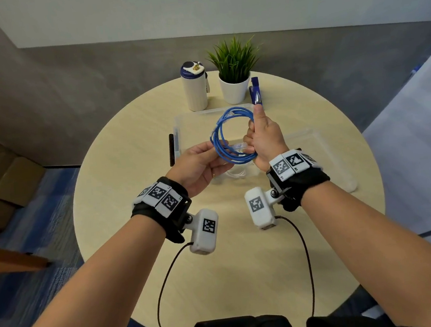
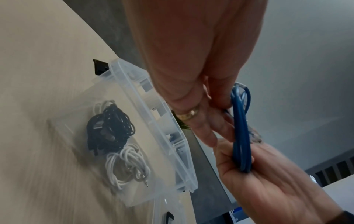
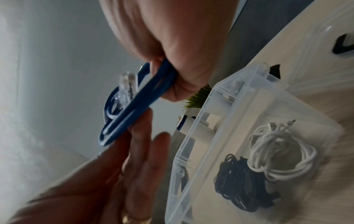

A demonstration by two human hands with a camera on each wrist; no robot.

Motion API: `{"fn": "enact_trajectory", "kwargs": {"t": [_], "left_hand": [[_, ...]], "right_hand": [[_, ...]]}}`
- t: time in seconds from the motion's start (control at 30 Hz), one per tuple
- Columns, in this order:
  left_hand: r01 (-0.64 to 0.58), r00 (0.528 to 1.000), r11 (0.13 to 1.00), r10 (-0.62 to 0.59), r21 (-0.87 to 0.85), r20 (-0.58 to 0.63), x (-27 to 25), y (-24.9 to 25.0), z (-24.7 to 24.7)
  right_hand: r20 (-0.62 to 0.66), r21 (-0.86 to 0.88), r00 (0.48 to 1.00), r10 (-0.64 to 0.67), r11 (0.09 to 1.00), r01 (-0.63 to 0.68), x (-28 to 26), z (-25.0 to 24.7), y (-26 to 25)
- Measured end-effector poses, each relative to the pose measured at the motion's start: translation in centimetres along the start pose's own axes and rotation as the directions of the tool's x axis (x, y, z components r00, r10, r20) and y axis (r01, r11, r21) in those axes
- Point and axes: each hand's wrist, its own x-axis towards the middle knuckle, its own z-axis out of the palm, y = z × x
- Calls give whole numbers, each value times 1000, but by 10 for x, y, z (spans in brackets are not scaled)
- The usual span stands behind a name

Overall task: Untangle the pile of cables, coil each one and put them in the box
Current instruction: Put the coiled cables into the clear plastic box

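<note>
A blue network cable (image 1: 238, 111) is wound into a coil and held in the air above the clear plastic box (image 1: 178, 122). My right hand (image 1: 267, 136) grips the coil's right side in a fist, thumb pointing up. My left hand (image 1: 198, 162) pinches the left side between thumb and fingers. In the right wrist view a clear plug (image 3: 127, 84) lies across the blue cable (image 3: 138, 103). A black cable bundle (image 2: 111, 128) and a coiled white cable (image 2: 126, 165) lie in the box (image 2: 153, 121).
On the round wooden table (image 1: 127, 146), a white bottle (image 1: 195, 88), a potted plant (image 1: 235, 76) and a blue object (image 1: 256, 92) stand behind the box. The clear lid (image 1: 322, 152) lies to its right. A dark flat object (image 1: 171, 149) is at its left edge.
</note>
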Motion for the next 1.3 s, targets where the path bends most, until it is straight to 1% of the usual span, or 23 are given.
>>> {"fn": "enact_trajectory", "kwargs": {"t": [0.07, 0.13, 0.23, 0.37, 0.5, 0.57, 0.63, 0.73, 0.87, 1.03, 1.13, 1.23, 1.3], "left_hand": [[11, 998, 1000, -10, -4, 63, -3, 2, -2], [21, 997, 1000, -22, 9, 73, -4, 2, 0], [-10, 1000, 999, 10, 45, -10, 0, -1, 6], [-33, 998, 999, 33, 13, -52, 6, -4, 12], [-55, 992, 998, 56, 5, -113, 7, -2, 19], [-52, 989, 997, 59, 57, -138, 7, 0, 22], [-30, 990, 984, 53, 175, -130, 8, 1, 22], [7, 993, 935, 35, 355, -111, 8, -1, 17], [35, 994, 905, 12, 424, -108, 8, 4, 14], [45, 995, 849, 11, 527, -103, 5, 11, 13], [71, 995, 839, -19, 539, -102, 3, 13, 11], [89, 994, 852, -44, 515, -99, 2, 14, 12], [96, 990, 855, -29, 509, -138, 5, 12, 13]], "right_hand": [[-24, -1, 1000, -8, 1000, 8, 2, -1, -1], [-25, -2, 999, -24, 1000, 24, 2, -1, -2], [-2, 2, 999, -46, 999, 46, 1, 1, 0], [47, 18, 997, -63, 998, 62, 1, 2, 3], [121, -55, 991, -61, 996, 68, -2, 1, 9], [151, -84, 988, -39, 995, 52, -4, 0, 11], [163, -72, 986, -27, 997, 39, -5, -1, 10], [172, -63, 985, -20, 998, 31, -5, 0, 7], [185, -210, 979, -87, 969, 126, -4, -2, 8], [234, -393, 958, -166, 885, 249, -6, -3, 2], [245, -469, 954, -170, 841, 270, -8, -1, 0], [217, -514, 962, -166, 819, 257, -7, 0, 1], [195, -548, 965, -174, 797, 254, -5, 1, 0]]}}
